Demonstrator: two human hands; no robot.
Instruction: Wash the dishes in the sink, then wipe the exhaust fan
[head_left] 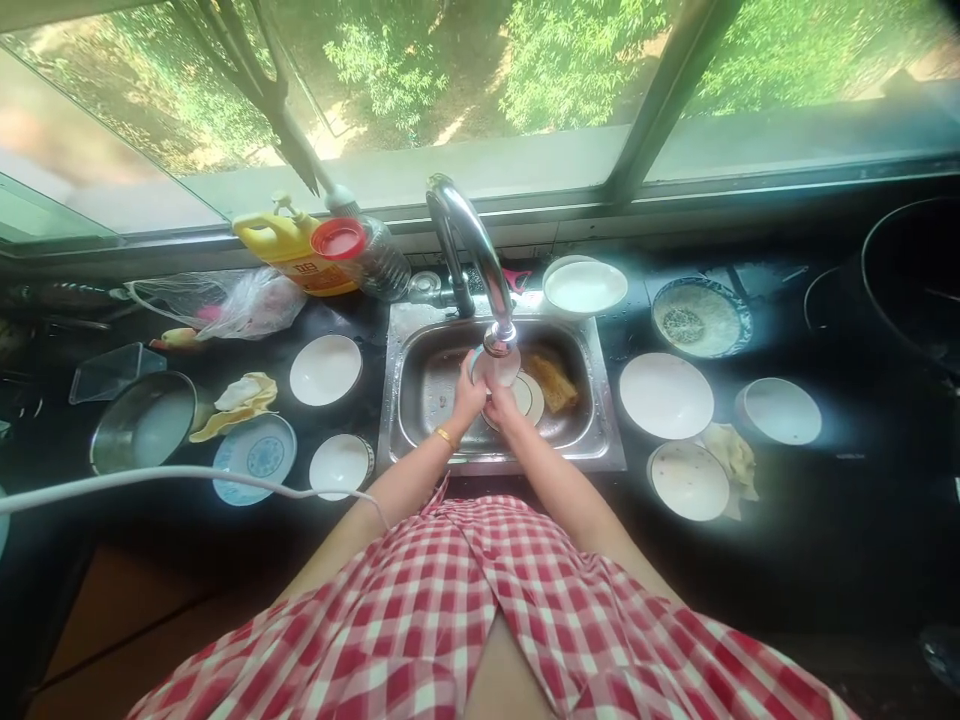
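Observation:
Both my hands are over the steel sink (411,420), just under the chrome faucet (480,240). Between them is a small pale bowl (507,366), tilted beneath the spout. My left hand (470,390) is closed on the bowl's left side, with a gold bracelet at the wrist. My right hand (501,402) grips its lower right edge; some fingers are hidden. Below, a white plate (531,398) lies in the sink basin, partly covered by my hands. Beside it on the right is a yellowish-brown cloth or sponge (553,384).
Several white bowls and plates stand right of the sink, including a large white plate (666,396). On the left are a white bowl (325,370), a steel pot (142,422) and a blue-patterned plate (256,458). A yellow jug (289,245) stands behind. A white cable (187,476) crosses the left.

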